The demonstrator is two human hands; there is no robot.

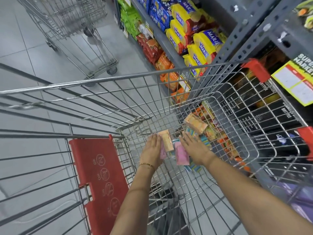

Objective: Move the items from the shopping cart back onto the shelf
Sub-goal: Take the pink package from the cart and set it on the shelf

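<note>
Pink wafer packs [181, 153] in the shopping cart [118, 78] lie pressed between the left hand [152, 150] and right hand [193, 146], fingers flat, ungripped, so lifted packs could slip.

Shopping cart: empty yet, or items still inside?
Not empty. Several packets lie on the shopping cart floor, with both hands among them.

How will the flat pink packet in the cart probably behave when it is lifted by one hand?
The flat pink packet looks thin and small beside the right hand, so it is probably light. Its glossy wrapper may be slippery. It seems fairly stiff and unlikely to roll.
</note>
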